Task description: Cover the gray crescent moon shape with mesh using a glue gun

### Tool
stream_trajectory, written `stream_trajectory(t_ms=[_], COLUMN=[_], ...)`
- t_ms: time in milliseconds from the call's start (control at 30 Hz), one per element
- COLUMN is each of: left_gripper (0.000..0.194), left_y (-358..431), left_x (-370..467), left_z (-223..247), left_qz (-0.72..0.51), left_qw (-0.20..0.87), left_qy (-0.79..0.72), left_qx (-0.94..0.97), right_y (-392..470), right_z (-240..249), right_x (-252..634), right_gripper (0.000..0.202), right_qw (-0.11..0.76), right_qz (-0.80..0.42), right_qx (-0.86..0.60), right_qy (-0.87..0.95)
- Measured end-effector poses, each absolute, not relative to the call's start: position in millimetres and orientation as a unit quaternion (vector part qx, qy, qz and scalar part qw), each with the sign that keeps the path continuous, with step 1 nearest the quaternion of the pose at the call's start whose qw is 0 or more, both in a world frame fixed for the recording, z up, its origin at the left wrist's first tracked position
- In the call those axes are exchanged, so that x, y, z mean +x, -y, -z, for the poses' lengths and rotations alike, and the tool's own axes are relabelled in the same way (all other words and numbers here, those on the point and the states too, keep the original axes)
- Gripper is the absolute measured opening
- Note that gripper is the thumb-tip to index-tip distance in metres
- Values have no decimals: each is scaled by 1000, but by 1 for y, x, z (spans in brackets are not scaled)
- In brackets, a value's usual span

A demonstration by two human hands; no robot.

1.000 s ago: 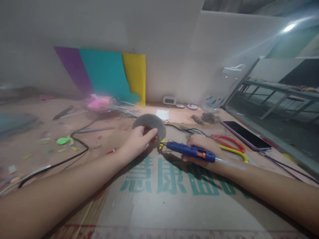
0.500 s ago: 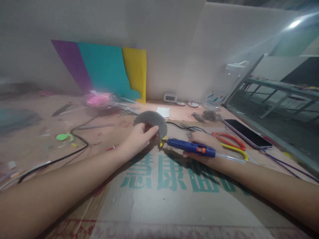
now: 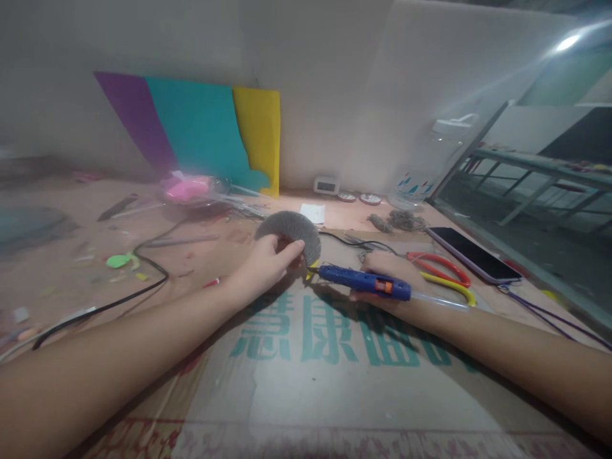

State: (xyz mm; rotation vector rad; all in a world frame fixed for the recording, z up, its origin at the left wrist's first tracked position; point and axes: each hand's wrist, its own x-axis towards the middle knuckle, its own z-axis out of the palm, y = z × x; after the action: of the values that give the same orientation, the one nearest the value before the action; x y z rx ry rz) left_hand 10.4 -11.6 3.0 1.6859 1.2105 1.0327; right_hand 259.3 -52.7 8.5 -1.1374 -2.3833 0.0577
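Grey fuzzy ring (image 3: 292, 224) is pinched between the left hand's (image 3: 273, 262) thumb and fingers, just above the printed cardboard (image 3: 306, 382). Right beside it, the right hand (image 3: 382, 271) has its fingers wrapped round a blue glue gun (image 3: 361, 280), nozzle at the ring's yellow end.

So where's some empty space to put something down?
There's a big bare patch of cardboard between the left forearm and right forearm, below the green lettering. It's crowded left, around the black cord and green piece, and right, around the coloured handles and phone.
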Motion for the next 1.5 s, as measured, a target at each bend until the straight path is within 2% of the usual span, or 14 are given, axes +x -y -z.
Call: stream_trajectory(t_ms=[567, 967, 1500], left_gripper=[35, 33, 33], left_y=[10, 9, 5], left_x=[9, 10, 8], left_z=[-1, 0, 3], left_qz=[-408, -413, -417], left_qw=[390, 400, 413], left_qy=[-485, -484, -477], left_qx=[668, 660, 654], right_y=[49, 49, 51], right_z=[-3, -3, -11], right_x=[262, 263, 265], right_gripper=[35, 50, 47], right_qw=[270, 264, 222], right_qz=[11, 46, 41], right_qx=[-396, -445, -464], right_qy=[878, 855, 857])
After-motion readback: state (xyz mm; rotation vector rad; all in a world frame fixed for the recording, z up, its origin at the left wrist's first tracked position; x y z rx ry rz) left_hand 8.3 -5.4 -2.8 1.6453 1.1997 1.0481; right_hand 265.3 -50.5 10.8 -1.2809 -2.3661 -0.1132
